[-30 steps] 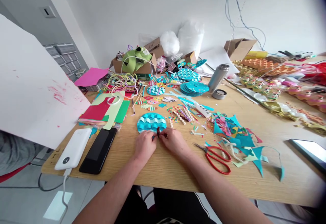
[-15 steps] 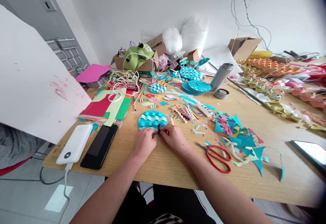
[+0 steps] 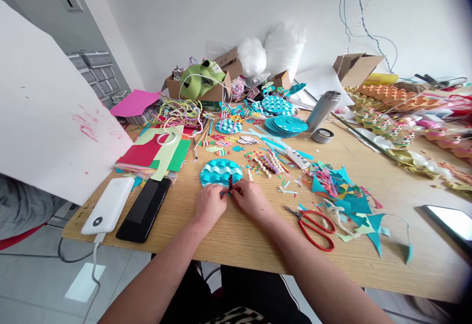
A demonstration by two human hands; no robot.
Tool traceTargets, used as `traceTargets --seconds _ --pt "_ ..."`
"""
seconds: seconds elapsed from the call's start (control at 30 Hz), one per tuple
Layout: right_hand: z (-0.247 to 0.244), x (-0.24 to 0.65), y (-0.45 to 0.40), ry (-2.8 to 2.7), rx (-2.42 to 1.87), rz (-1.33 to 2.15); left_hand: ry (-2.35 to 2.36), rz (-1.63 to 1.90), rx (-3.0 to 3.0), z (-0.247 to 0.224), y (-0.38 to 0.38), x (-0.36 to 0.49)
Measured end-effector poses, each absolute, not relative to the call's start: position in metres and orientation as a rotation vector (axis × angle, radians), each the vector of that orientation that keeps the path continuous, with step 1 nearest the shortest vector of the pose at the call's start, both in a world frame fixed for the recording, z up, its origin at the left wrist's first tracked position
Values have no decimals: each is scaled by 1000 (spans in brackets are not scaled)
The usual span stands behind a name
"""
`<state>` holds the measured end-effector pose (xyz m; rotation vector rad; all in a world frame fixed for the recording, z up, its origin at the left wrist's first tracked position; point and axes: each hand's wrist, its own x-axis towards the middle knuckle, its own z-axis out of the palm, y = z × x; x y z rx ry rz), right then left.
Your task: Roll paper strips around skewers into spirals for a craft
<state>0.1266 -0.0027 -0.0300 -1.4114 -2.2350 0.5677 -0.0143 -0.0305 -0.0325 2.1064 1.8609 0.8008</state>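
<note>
A blue paper disc [image 3: 220, 170] with wavy blue and pale strips lies on the wooden table [image 3: 177, 233] in front of me. At its lower right edge stands a small dark red twisted piece [image 3: 230, 182]. My right hand [image 3: 251, 198] pinches the lower end of this piece from the right. My left hand [image 3: 211, 203] is closed at the disc's lower edge, its fingertips close to the same piece. What the left fingertips hold is too small to make out.
Red-handled scissors [image 3: 316, 226] lie right of my hands, near blue paper scraps [image 3: 356, 203]. A black phone [image 3: 144, 210] and white power bank [image 3: 108, 206] are at the left. Behind stand a metal flask [image 3: 323, 111], stacked blue discs [image 3: 285, 126] and a glue tube [image 3: 297, 158].
The dark red piece shows slightly more of its length above my fingertips. Both hands stay in almost the same place, and the view has shifted slightly.
</note>
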Motion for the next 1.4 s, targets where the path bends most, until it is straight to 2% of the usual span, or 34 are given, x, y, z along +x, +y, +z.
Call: traceTargets --seconds 1.4 --pt "-25 127 6 -2291 -1450 611 1839 760 2051 -31 -30 -15"
